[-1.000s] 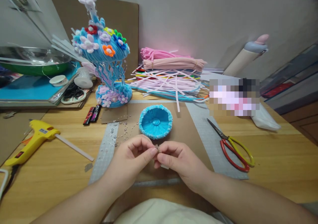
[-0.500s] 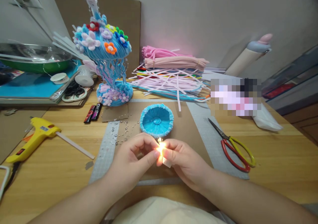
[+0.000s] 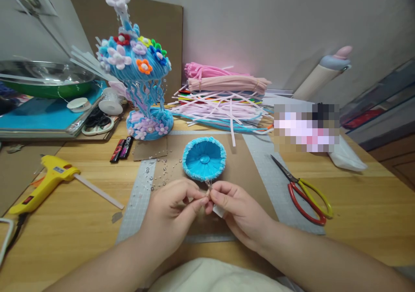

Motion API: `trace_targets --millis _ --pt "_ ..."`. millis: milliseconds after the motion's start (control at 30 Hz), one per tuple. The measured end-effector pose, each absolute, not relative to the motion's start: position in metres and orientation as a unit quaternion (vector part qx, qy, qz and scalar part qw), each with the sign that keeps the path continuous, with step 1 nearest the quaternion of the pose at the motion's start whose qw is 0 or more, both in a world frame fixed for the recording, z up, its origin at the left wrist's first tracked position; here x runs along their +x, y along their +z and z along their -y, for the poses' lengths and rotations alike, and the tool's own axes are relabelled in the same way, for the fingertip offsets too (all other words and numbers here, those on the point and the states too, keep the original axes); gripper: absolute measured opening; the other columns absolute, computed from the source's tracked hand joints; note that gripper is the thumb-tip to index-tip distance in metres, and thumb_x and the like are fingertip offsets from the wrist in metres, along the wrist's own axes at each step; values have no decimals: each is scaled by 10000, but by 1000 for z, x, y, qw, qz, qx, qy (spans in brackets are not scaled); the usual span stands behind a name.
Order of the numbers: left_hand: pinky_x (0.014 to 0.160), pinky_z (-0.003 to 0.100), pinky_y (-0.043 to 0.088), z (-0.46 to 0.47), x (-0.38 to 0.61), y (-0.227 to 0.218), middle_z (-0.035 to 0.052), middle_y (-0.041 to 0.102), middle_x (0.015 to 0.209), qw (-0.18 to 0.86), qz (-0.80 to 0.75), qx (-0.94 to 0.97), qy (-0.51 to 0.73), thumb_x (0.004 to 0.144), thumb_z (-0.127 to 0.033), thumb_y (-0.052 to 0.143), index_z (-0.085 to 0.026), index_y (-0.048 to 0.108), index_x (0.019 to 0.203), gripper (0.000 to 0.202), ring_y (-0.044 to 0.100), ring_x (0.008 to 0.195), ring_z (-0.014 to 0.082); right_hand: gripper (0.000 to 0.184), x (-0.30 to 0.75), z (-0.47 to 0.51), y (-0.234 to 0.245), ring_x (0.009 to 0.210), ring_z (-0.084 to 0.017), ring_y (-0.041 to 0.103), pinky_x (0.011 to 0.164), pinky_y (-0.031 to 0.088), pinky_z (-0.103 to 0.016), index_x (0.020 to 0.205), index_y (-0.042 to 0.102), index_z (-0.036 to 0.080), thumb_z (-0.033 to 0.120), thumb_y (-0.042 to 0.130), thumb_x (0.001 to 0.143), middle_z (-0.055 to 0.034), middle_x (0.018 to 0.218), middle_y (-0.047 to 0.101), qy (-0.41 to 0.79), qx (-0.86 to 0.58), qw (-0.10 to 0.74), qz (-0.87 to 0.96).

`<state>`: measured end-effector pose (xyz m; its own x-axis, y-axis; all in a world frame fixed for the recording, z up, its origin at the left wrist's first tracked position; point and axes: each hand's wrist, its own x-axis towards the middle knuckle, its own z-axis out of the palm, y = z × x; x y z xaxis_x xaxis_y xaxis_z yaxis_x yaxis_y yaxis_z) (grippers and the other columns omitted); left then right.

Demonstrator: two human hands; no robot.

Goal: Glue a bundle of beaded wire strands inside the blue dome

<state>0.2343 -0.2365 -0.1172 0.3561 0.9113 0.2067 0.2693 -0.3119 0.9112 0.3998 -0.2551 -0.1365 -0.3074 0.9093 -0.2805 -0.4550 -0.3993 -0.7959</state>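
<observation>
Left hand [image 3: 173, 207] and right hand [image 3: 240, 207] pinching a small silvery piece [image 3: 208, 182], fuzzy-rimmed blue bowl [image 3: 205, 149] just beyond, on cardboard [image 3: 241, 171]

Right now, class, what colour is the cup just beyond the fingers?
The cup is blue, with a paler, fuzzy rim; see the head view.

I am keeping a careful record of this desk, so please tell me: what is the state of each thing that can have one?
Small item: not glowing, mostly hidden
Left hand: pinched at it
Right hand: pinched on it
Blue fuzzy bowl: hollow side facing the viewer
Red-and-yellow scissors: blades look shut
Glue gun: lying down, glue stick protruding; power unclear
Flowered model: upright
Cream bottle: lid on
</observation>
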Motion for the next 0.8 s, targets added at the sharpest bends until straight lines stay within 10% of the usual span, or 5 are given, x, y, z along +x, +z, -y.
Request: trace_targets --millis 333,567,800 --pt "656 242 440 224 230 -110 29 568 775 746 -309 508 300 770 -336 696 -157 692 741 181 534 687 128 265 410 252 -132 535 -121 541 611 377 -264 664 656 89 341 729 704 -28 548 614 847 -266 313 336" --pt "674 267 472 228 227 -110 30 565 820 644 -298 612 348 829 -227 629 -207 666 794 55 581 732 148 251 410 250 -134 584 -122 573 635 415 -261 760 641 100 328 741 724 -21 620 619 879 -255 308 259" --pt "672 278 473 232 218 -102 50 620 840 381 -237 797 405 757 2 587 -268 678 967 354 591 745 174 299 413 250 -136 607 -112 594 635 447 -249 852 636 130 361 778 726 -26 719 644 901 -226 291 228"
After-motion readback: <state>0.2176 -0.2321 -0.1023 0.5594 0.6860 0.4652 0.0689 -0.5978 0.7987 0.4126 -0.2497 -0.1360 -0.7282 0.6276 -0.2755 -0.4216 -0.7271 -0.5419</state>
